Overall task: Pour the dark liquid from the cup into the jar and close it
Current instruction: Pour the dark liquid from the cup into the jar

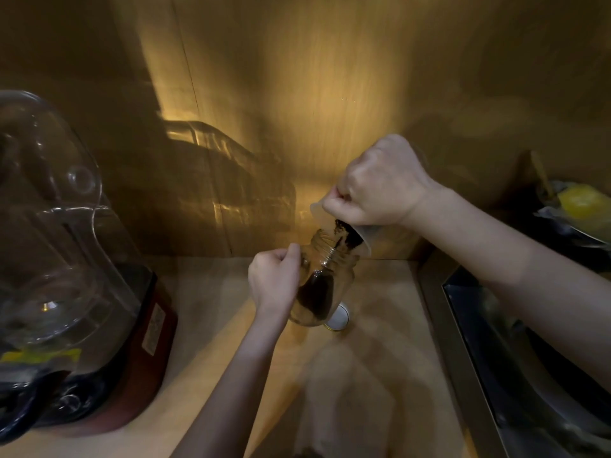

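The left hand (pixel 276 279) wraps its fingers around the jar (pixel 325 282) and tips it off the desk (pixel 380 342) toward the cup (pixel 358 234), probably so its mouth meets the stream. The right hand (pixel 380 183) grips the upended cup by its rim, fingers closed on it, just above that mouth. The dark liquid (pixel 317 294) looks thick and grainy, pooling low in the clear glass. A white lid (pixel 339 319) lies on the desk beside the jar.
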{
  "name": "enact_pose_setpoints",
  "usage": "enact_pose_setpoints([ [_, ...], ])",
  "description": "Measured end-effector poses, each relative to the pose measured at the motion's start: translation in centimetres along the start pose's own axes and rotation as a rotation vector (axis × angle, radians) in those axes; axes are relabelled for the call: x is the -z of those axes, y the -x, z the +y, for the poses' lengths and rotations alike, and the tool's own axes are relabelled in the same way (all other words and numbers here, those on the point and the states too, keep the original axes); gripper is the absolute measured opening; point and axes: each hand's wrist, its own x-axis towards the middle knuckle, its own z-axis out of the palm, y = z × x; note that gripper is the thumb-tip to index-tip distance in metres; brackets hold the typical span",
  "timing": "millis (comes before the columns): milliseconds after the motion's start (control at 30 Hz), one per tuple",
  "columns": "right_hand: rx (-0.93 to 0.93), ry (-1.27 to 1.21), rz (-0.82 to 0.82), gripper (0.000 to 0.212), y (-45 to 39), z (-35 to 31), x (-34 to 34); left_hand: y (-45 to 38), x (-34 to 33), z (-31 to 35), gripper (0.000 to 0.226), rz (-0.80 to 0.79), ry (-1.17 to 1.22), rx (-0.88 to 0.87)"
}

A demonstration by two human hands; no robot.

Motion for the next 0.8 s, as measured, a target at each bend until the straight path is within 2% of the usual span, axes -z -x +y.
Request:
enact_pose_setpoints([
  [400, 0.039, -0.006, 0.021, 0.043, 0.28, -0.1, -0.43, 0.32, -0.13, -0.08, 0.043, -0.012, 0.015, 0.032],
  [567, 0.07, -0.019, 0.022, 0.04, 0.12, -0.18, -0.29, 0.31, 0.02, 0.15, 0.034, -0.015, 0.02, 0.027],
  [800, 0.105, -0.03, 0.003, 0.039, 0.01, -0.21, -0.25, 0.18, 0.03, 0.04, 0.035, -0.031, 0.045, 0.03],
])
